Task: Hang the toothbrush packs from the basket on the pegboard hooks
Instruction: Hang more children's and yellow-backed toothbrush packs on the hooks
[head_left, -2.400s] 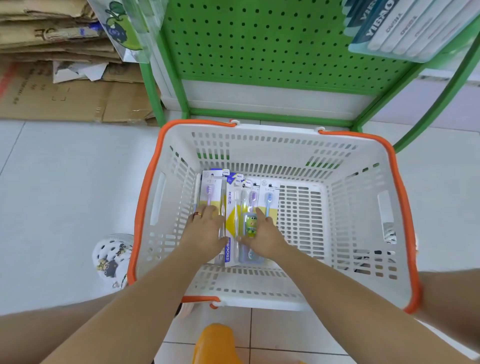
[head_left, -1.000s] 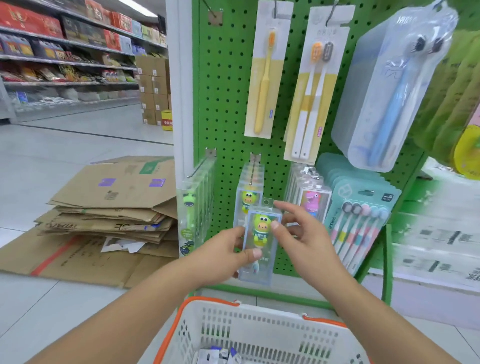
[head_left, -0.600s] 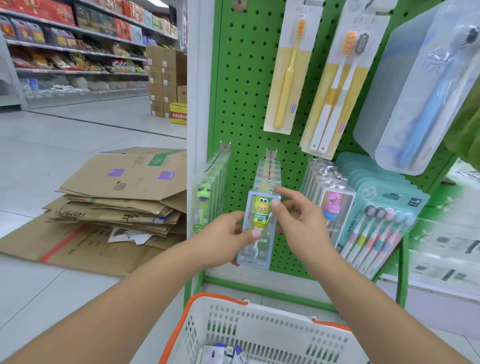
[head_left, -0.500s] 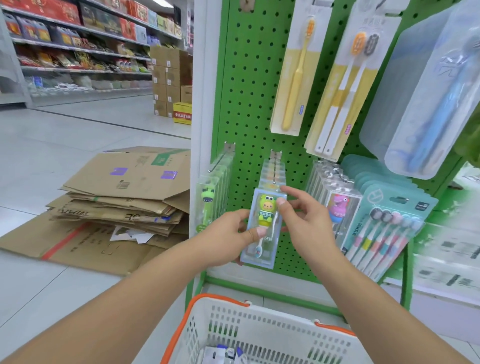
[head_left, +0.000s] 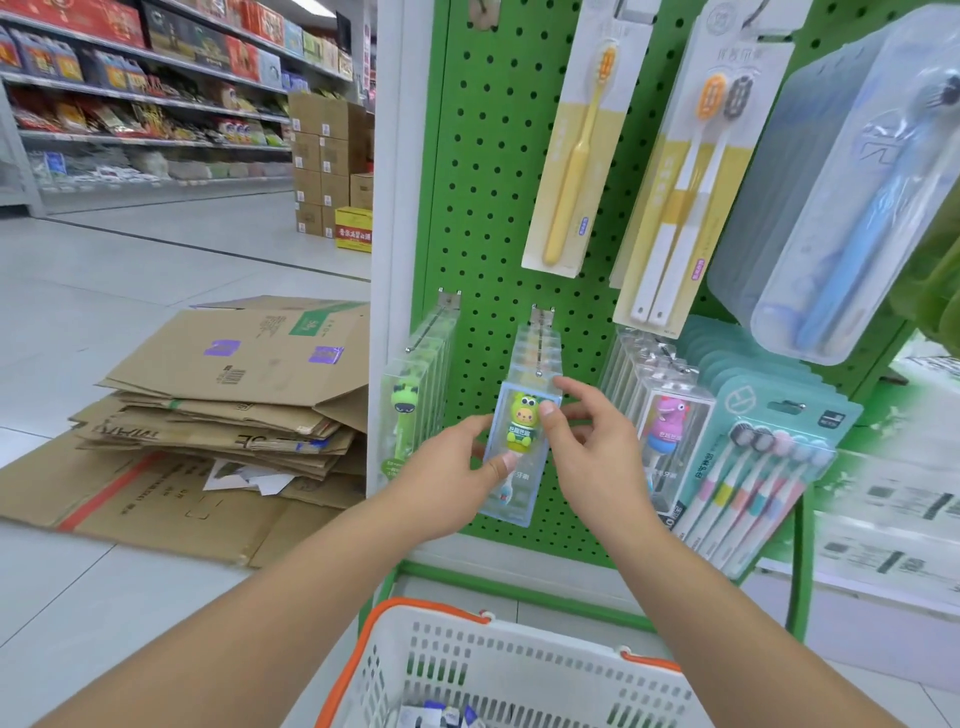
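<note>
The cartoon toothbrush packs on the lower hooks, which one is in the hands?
The green-and-yellow character pack, at the middle hook: left hand and right hand pinch it. The green frog pack and pink pack hang untouched.

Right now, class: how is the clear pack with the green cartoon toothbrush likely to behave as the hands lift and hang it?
The clear pack looks like a rigid plastic case with straight edges, so probably stiff. The left hand and right hand hold it with fingertips only, suggesting it is light. Its glossy faces may be slippery. Hung from the hook, it would likely swing.
</note>
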